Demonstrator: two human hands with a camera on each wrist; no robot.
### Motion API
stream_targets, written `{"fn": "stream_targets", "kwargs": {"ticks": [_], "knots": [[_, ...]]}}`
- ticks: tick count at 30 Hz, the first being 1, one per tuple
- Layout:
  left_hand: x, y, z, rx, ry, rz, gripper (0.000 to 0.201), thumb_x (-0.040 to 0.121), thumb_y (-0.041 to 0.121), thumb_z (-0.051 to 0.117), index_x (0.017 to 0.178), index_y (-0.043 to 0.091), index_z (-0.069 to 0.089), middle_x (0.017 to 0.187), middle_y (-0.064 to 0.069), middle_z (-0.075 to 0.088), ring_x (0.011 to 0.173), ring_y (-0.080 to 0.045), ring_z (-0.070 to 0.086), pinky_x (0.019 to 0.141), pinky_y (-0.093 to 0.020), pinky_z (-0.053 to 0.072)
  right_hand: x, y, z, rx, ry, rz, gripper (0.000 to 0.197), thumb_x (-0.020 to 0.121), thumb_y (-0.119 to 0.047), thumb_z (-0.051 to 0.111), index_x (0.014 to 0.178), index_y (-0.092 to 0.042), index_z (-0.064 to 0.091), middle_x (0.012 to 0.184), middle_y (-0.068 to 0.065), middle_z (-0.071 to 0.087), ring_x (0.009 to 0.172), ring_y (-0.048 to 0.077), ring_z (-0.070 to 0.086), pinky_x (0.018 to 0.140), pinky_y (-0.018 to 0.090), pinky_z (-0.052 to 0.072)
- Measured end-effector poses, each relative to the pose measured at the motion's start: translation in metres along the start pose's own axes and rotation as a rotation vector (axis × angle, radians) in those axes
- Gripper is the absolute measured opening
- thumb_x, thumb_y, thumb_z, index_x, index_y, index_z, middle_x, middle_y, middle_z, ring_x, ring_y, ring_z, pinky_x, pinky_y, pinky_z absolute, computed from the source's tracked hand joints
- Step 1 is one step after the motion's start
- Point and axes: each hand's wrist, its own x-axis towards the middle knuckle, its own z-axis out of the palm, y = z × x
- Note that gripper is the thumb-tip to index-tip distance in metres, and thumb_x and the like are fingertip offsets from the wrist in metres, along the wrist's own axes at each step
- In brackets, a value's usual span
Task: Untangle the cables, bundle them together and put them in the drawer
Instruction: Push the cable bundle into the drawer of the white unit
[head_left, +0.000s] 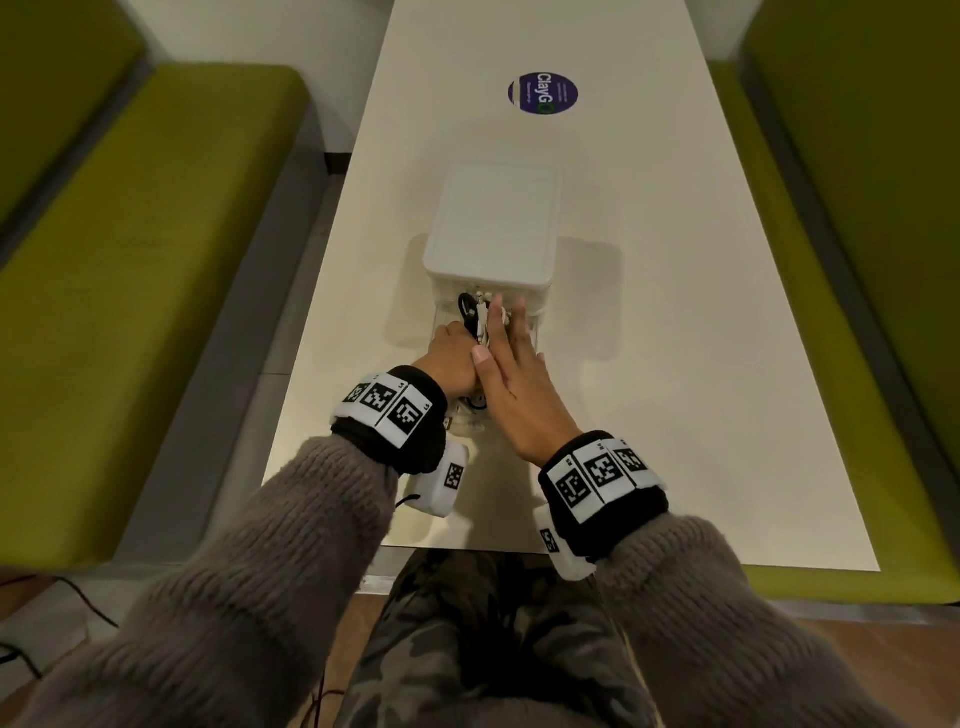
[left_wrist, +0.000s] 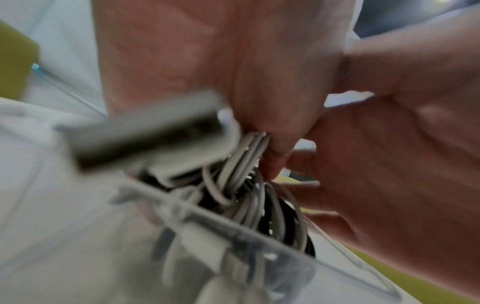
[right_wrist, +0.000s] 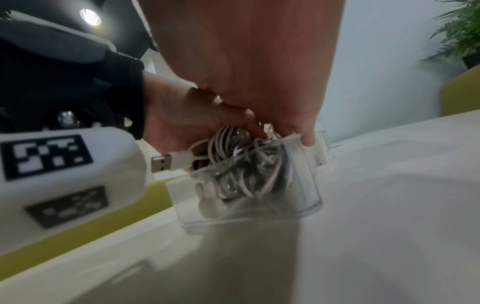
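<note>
You are tucking the cable bundle (right_wrist: 241, 164) into the clear drawer (right_wrist: 306, 185). The drawer is pulled out of the white box (head_left: 493, 223), toward the near edge of the table (head_left: 675, 312). The box sits about in the middle of the table.

Your left hand (head_left: 452, 358) has its fingers curled round the bundle and holds it from the left side. Your right hand (head_left: 514, 384) lies flat on top with straight fingers and presses the cables down. The two hands touch, side by side.

To do this well, I think you should keep the flat hand on top and push down gently, so no loop pops back up. Slide the left fingers out slowly, a bit at a time. The USB plug (right_wrist: 168, 162) sticks out over the left wall of the drawer. Bend it in before you close the drawer, or it may catch. Then check that nothing hangs over the rim.

The bundle is mostly thin white cables wound in loops, with some black cable (head_left: 467, 312) mixed in. A lot of it is already down inside the drawer, and you can see it through the clear wall. The top loops are above the rim, under your fingers. The left wrist view is blurry, so I cannot tell if anything ties the bundle together.
</note>
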Motion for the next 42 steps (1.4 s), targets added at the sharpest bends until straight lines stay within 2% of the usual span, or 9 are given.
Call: {"fn": "stream_targets", "kwargs": {"ticks": [9, 15, 19, 22, 24, 27, 30, 36, 42], "knots": [[0.005, -0.012, 0.002, -0.203, -0.025, 0.120, 0.050, 0.092, 0.014, 0.048, 0.139, 0.002, 0.033, 0.132, -0.025, 0.044, 0.122, -0.036, 0.045, 0.105, -0.043, 0.036, 0.004, -0.002, -0.005, -0.203, -0.094, 0.047, 0.052, 0.103, -0.042, 0.015, 0.152, -0.036, -0.001, 0.161, -0.004, -0.012, 0.148, 0.021, -0.010, 0.119, 0.042, -0.002], [-0.023, -0.024, 0.011, -0.473, 0.076, 0.197, 0.077, 0.097, 0.013, 0.039, 0.144, 0.005, -0.022, 0.155, -0.014, 0.011, 0.140, -0.024, 0.025, 0.116, -0.037, 0.024, 0.011, -0.006, -0.007, -0.331, -0.163, 0.149, 0.058, 0.099, -0.052, 0.011, 0.152, -0.032, -0.004, 0.162, -0.002, -0.005, 0.149, 0.018, -0.007, 0.119, 0.048, -0.002], [-0.026, -0.033, 0.012, -0.309, 0.209, 0.305, 0.082, 0.092, -0.001, 0.042, 0.142, 0.005, -0.023, 0.155, -0.015, -0.016, 0.145, -0.024, -0.009, 0.120, -0.036, 0.003, 0.013, -0.009, -0.003, -0.413, -0.169, 0.185, 0.058, 0.100, -0.051, 0.009, 0.152, -0.031, -0.005, 0.161, -0.004, -0.009, 0.148, 0.017, -0.009, 0.118, 0.053, -0.002], [-0.026, -0.042, 0.012, -0.282, 0.195, 0.408, 0.085, 0.094, 0.002, 0.041, 0.138, 0.012, -0.031, 0.154, -0.011, -0.025, 0.144, -0.020, -0.018, 0.120, -0.039, 0.002, 0.012, -0.012, 0.001, -0.441, -0.185, 0.197, 0.058, 0.100, -0.049, 0.009, 0.152, -0.030, -0.005, 0.161, -0.004, -0.012, 0.148, 0.017, -0.014, 0.116, 0.056, -0.005], [-0.028, -0.044, 0.014, -0.333, 0.195, 0.443, 0.082, 0.097, 0.006, 0.039, 0.139, 0.015, -0.031, 0.152, -0.009, -0.031, 0.139, -0.012, -0.025, 0.118, -0.022, 0.002, 0.012, -0.012, 0.004, -0.443, -0.184, 0.196, 0.057, 0.100, -0.048, 0.009, 0.152, -0.029, -0.007, 0.161, -0.003, -0.013, 0.147, 0.018, -0.016, 0.116, 0.057, -0.005], [-0.032, -0.040, 0.018, -0.338, 0.220, 0.438, 0.077, 0.098, 0.008, 0.038, 0.142, 0.015, -0.024, 0.150, -0.007, -0.033, 0.133, -0.004, -0.025, 0.097, 0.009, 0.004, 0.012, -0.009, 0.010, -0.440, -0.157, 0.195, 0.057, 0.101, -0.046, 0.010, 0.152, -0.028, -0.010, 0.161, -0.002, -0.013, 0.147, 0.018, -0.018, 0.116, 0.057, -0.005], [-0.032, -0.041, 0.022, -0.253, 0.244, 0.444, 0.071, 0.098, 0.010, 0.038, 0.145, 0.011, -0.015, 0.156, -0.010, -0.016, 0.144, -0.014, -0.010, 0.113, -0.010, 0.001, 0.014, -0.005, 0.016, -0.443, -0.118, 0.193, 0.059, 0.101, -0.042, 0.011, 0.152, -0.023, -0.010, 0.161, 0.000, -0.013, 0.147, 0.019, -0.018, 0.117, 0.055, -0.004], [-0.030, -0.039, 0.024, 0.055, 0.327, 0.380, 0.073, 0.093, 0.020, 0.048, 0.147, -0.002, 0.004, 0.156, -0.017, 0.010, 0.144, -0.026, 0.015, 0.119, -0.034, 0.012, 0.014, -0.001, 0.020, -0.431, -0.092, 0.185, 0.058, 0.102, -0.039, 0.009, 0.152, -0.020, -0.012, 0.159, 0.003, -0.021, 0.147, 0.020, -0.018, 0.119, 0.049, -0.006], [-0.028, -0.042, 0.026, 0.388, 0.351, 0.248, 0.076, 0.082, 0.044, 0.003, 0.149, 0.008, 0.012, 0.155, -0.005, 0.020, 0.140, -0.018, 0.024, 0.112, -0.057, -0.003, 0.014, 0.000, 0.014, -0.483, -0.104, 0.152, 0.059, 0.102, -0.038, 0.012, 0.152, -0.016, -0.009, 0.160, 0.002, -0.019, 0.145, 0.013, -0.021, 0.115, 0.049, -0.014]]}}
